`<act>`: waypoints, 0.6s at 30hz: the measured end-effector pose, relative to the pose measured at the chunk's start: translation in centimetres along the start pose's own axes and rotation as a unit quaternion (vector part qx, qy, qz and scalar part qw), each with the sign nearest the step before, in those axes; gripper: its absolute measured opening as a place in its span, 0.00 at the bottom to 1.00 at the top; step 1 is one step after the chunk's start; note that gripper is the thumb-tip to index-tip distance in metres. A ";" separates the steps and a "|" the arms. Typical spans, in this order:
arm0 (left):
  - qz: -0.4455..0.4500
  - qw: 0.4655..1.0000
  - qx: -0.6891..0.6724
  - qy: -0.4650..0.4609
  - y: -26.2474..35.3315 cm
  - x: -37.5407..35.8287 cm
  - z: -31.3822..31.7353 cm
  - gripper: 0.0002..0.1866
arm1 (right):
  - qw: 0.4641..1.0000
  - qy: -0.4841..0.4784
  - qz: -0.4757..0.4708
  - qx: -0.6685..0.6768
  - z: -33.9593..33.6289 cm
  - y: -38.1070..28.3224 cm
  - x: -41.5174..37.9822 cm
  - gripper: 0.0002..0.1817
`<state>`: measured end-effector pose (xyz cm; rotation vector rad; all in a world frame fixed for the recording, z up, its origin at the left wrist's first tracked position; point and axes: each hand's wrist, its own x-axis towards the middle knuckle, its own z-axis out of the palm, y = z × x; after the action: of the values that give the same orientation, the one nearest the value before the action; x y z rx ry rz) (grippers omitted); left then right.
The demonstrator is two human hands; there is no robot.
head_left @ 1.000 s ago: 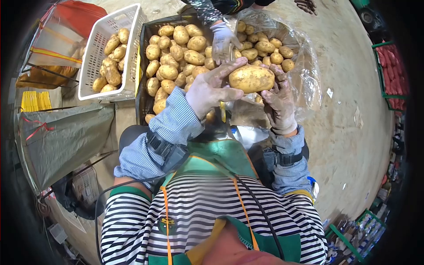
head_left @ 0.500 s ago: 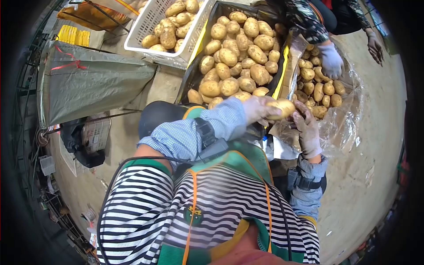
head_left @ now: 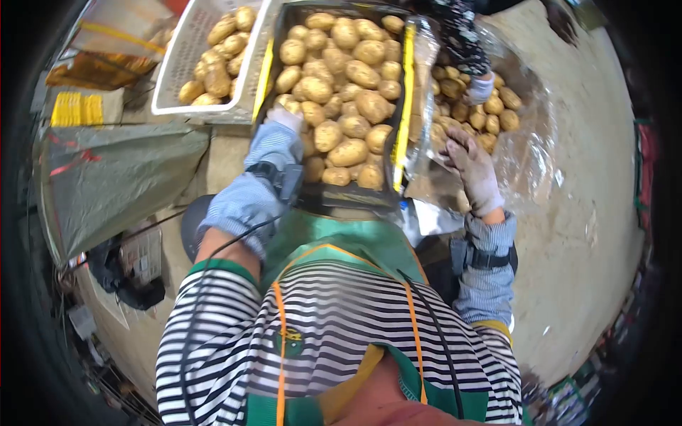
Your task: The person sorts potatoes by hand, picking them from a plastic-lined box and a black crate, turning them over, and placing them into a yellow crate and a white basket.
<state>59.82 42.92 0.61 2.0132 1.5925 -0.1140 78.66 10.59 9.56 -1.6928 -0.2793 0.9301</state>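
Note:
My left hand [head_left: 286,119], in a pale glove, reaches down at the left side of a black-lined crate [head_left: 348,197] full of potatoes [head_left: 348,152]. Its fingers are mostly hidden among the potatoes there, so I cannot tell whether one is gripped. On the other side, my right hand [head_left: 474,169], in a soiled glove, is raised with its fingers apart and nothing in them. It is nearest to a plastic-lined cardboard box [head_left: 529,138] holding smaller-looking potatoes [head_left: 491,106].
A co-worker's gloved hand [head_left: 481,88] reaches into the lined box from above. A white plastic crate [head_left: 165,91] with potatoes stands at the upper left. Below it hangs a grey-green tarp [head_left: 117,184]. Yellow strips [head_left: 406,92] run along the black-lined crate's sides.
My left hand has swung left and down into the black-lined crate, away from my right hand. The potato that was between my hands is gone from there. My view has shifted to the right.

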 end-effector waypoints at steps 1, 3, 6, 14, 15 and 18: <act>0.099 0.994 -0.007 0.049 1.4 0.5 0.0 0.28 | 0.999 0.026 -0.026 -0.005 -0.9 -0.6 0.1 0.23; 0.143 0.981 -0.114 0.063 4.1 0.7 0.5 0.30 | 0.997 0.061 -0.055 -0.011 -3.3 -1.3 0.7 0.23; 0.209 0.885 -0.412 -0.061 8.4 -3.9 -2.2 0.26 | 0.986 0.126 -0.080 0.077 -6.0 -1.4 1.4 0.20; 0.237 0.839 -0.413 -0.264 11.6 -12.7 -3.3 0.17 | 0.994 0.107 0.007 -0.016 -8.1 0.8 4.2 0.19; 0.238 0.823 -0.432 -0.283 12.3 -13.0 -3.5 0.17 | 0.996 0.086 0.022 -0.016 -8.8 0.8 4.9 0.17; 0.243 0.808 -0.443 -0.303 13.3 -13.2 -4.7 0.18 | 0.994 0.051 0.079 -0.047 -11.9 2.3 9.7 0.18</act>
<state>66.87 31.89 14.82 1.3410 0.5048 0.1526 92.79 7.29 3.95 -1.8641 -0.1252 0.9546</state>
